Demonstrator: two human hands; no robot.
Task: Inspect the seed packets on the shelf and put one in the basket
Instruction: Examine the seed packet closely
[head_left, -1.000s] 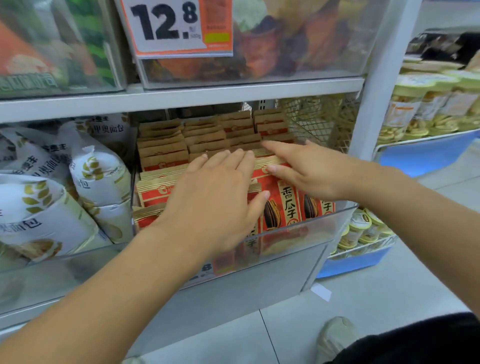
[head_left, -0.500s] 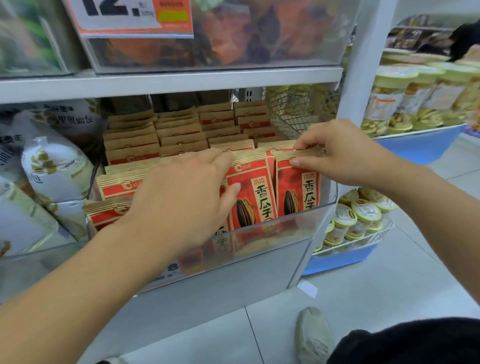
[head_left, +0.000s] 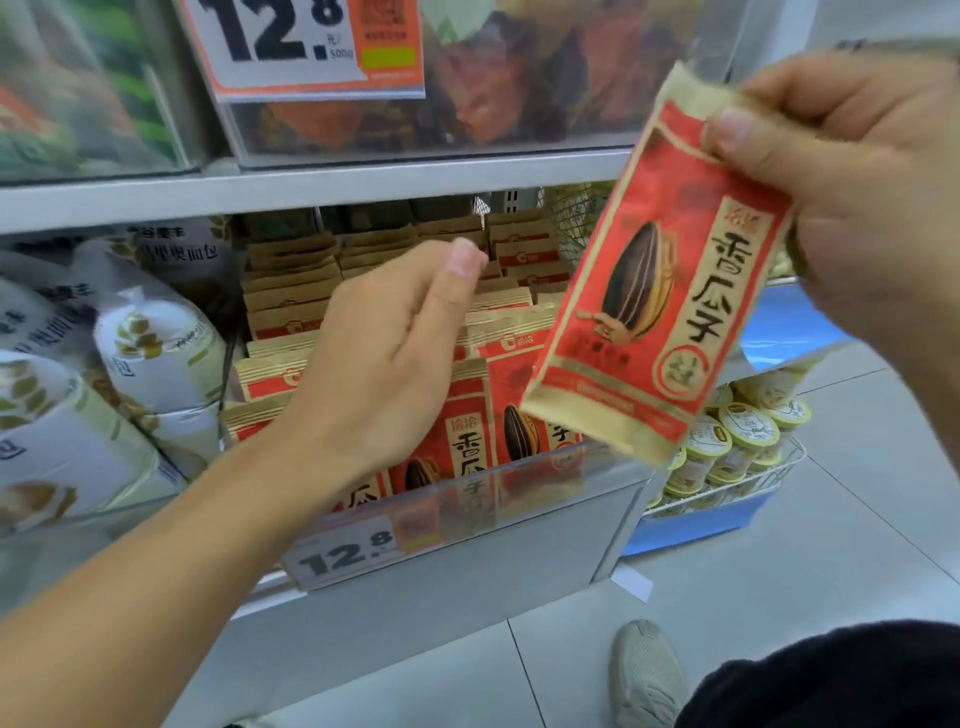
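My right hand (head_left: 852, 208) pinches the top of a red and tan seed packet (head_left: 654, 291) and holds it up in front of the shelf, its printed face toward me. My left hand (head_left: 384, 353) hovers over the rows of matching seed packets (head_left: 467, 441) standing in a clear bin (head_left: 519, 478) on the lower shelf; its fingers are loosely curled and hold nothing. No basket is in view.
White bread bags (head_left: 104, 364) fill the bin to the left. A price tag reading 12.8 (head_left: 348, 556) hangs on the bin front, another (head_left: 311, 47) above. Tubs with yellow lids (head_left: 737, 441) sit in a wire rack at the right. My shoe (head_left: 649, 675) is on the grey floor.
My right hand has pulled one seed packet out of the bin and lifted it up to the right. My left hand has come off the packets and risen slightly.
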